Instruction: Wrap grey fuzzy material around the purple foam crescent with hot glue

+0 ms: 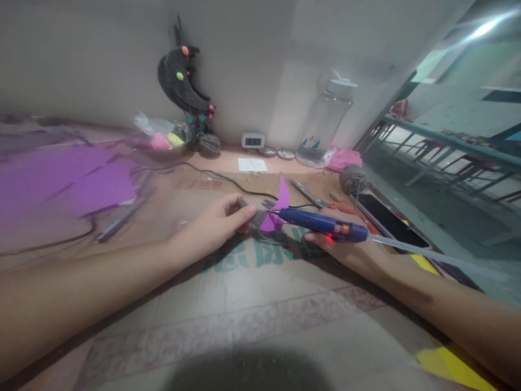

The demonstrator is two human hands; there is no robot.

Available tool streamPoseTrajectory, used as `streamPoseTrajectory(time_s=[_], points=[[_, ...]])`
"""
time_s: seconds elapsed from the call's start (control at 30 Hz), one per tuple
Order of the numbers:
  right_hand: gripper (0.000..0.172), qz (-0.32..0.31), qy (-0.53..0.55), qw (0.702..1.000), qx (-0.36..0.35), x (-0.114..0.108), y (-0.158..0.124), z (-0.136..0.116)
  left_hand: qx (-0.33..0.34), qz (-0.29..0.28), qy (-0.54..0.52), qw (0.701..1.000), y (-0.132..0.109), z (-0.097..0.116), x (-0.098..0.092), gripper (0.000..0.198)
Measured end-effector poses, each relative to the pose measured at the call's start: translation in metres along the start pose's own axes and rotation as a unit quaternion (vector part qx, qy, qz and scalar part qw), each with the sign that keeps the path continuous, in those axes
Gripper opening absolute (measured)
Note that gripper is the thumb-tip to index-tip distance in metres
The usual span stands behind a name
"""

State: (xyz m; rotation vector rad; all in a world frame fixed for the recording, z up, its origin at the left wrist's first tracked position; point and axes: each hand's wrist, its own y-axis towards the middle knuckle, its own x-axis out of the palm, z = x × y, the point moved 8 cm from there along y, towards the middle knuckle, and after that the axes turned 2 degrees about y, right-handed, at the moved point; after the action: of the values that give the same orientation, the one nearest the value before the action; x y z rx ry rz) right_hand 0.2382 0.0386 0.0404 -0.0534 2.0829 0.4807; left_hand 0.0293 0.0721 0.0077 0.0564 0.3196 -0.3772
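My left hand [234,214] pinches the grey-covered end of a small purple crescent [281,193] between thumb and fingers. The grey covering [259,218] looks like yarn, though blur hides its exact make. My right hand [342,244] is wrapped round a blue hot glue gun [317,221], whose nozzle points left and meets or nearly meets the grey part. A clear glue stick [407,247] sticks out of the gun's rear, and a red light glows on its underside. The gun hides some of my right fingers.
Behind the hands lie scissors [307,193], a grey yarn ball [353,180] and a phone [391,220]. Purple sheets [93,184] are at left. A bottle [323,125], small clock [253,141] and bowl [138,142] stand by the wall, below a dark crescent [175,81]. A cable [220,172] crosses the table.
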Motion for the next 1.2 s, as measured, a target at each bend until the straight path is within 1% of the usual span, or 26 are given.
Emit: streamPoseTrajectory(time_s=[0.1,0.2,0.27,0.37,0.43,0.5,0.57,0.6,0.67,0.73,0.8,0.83,0.9,0.97,1.07,1.13,1.2], points=[[0.026,0.010,0.004,1.000,0.006,-0.005,0.000,-0.003,0.004,-0.008,-0.004,1.000,0.000,-0.001,0.001,0.029],[0.020,0.018,0.041,0.999,0.013,-0.012,0.002,0.000,0.020,-0.010,-0.015,1.000,0.002,-0.001,0.001,0.029],[0.023,0.033,0.081,0.996,0.013,-0.018,0.004,0.003,0.026,-0.006,-0.015,1.000,0.002,-0.001,0.000,0.029],[0.032,0.052,0.135,0.989,0.039,-0.024,0.011,0.013,0.027,-0.010,-0.017,0.999,0.002,-0.002,0.001,0.029],[0.035,0.076,0.186,0.977,0.067,-0.029,0.017,0.021,0.029,-0.021,-0.036,0.999,0.002,-0.003,0.003,0.029],[0.033,0.120,0.254,0.955,0.093,-0.036,0.022,0.030,0.035,-0.035,-0.064,0.997,0.003,-0.003,0.006,0.028],[0.031,0.161,0.297,0.933,0.124,-0.043,0.029,0.040,0.042,-0.045,-0.075,0.995,0.004,-0.002,0.009,0.027],[0.032,0.170,0.300,0.928,0.142,-0.045,0.034,0.044,0.044,-0.048,-0.072,0.995,0.004,-0.002,0.009,0.027],[0.034,0.162,0.271,0.934,0.169,-0.046,0.049,0.049,0.048,-0.046,-0.053,0.996,0.004,-0.001,0.009,0.028],[0.031,0.122,0.217,0.955,0.165,-0.042,0.072,0.046,0.048,-0.041,-0.040,0.997,0.003,-0.001,0.008,0.030],[0.028,0.065,0.144,0.979,0.130,-0.032,0.100,0.038,0.037,-0.042,-0.030,0.998,0.003,-0.003,0.007,0.032],[0.028,0.046,0.114,0.986,0.114,-0.027,0.114,0.035,0.031,-0.044,-0.026,0.998,0.002,-0.004,0.008,0.033],[0.028,0.029,0.104,0.989,0.097,-0.015,0.140,0.033,0.024,-0.048,-0.022,0.998,0.002,-0.005,0.008,0.034],[0.024,0.015,0.105,0.991,0.084,0.000,0.161,0.033,0.031,-0.048,-0.025,0.998,0.002,-0.004,0.008,0.034],[0.023,0.006,0.106,0.992,0.073,0.022,0.181,0.039,0.026,-0.050,-0.036,0.998,0.002,-0.005,0.009,0.034],[0.023,0.010,0.103,0.992,0.073,0.033,0.187,0.045,0.019,-0.050,-0.041,0.998,0.002,-0.005,0.009,0.034],[0.023,0.017,0.093,0.993,0.075,0.037,0.188,0.051,0.012,-0.048,-0.047,0.998,0.003,-0.006,0.008,0.034]])
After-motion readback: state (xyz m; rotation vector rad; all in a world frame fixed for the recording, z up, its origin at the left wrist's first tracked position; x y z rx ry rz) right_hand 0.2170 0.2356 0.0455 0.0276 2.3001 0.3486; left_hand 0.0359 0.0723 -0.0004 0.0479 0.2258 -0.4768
